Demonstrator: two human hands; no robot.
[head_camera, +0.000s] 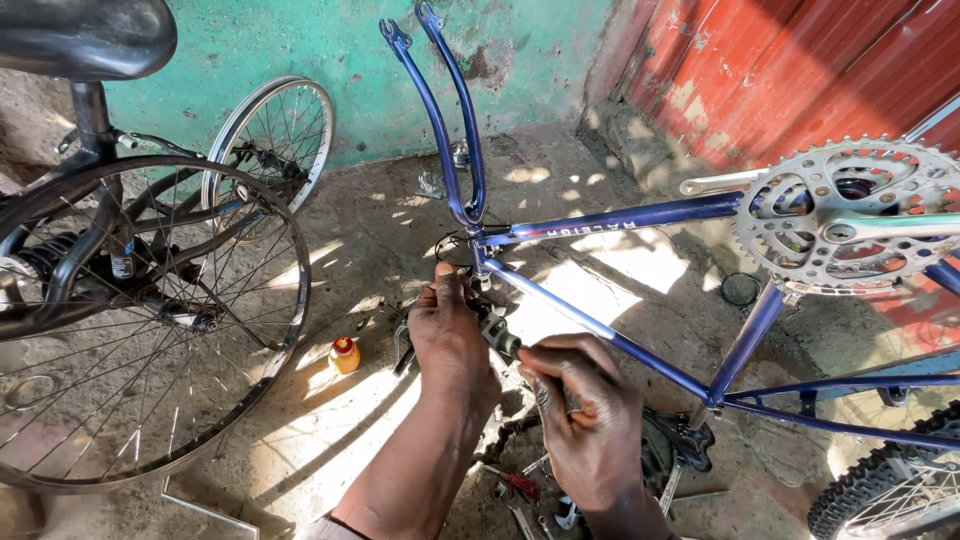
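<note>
A blue bicycle frame (620, 216) stands upside down, its fork (445, 120) pointing up and its silver chainring (850, 215) at the right. My left hand (450, 335) grips the head tube area just below the fork crown. My right hand (585, 420) is closed on a dark tool whose metal end (500, 338) touches the same spot, next to my left fingers. What the tool bites on is hidden by my hands.
A second bicycle with a black saddle (85, 35) and a bare spoked wheel (140, 320) fills the left. A loose rim (270, 135) leans on the green wall. A small yellow bottle (344, 355) and scattered tools (520, 485) lie on the concrete. A knobby tyre (885, 490) is at lower right.
</note>
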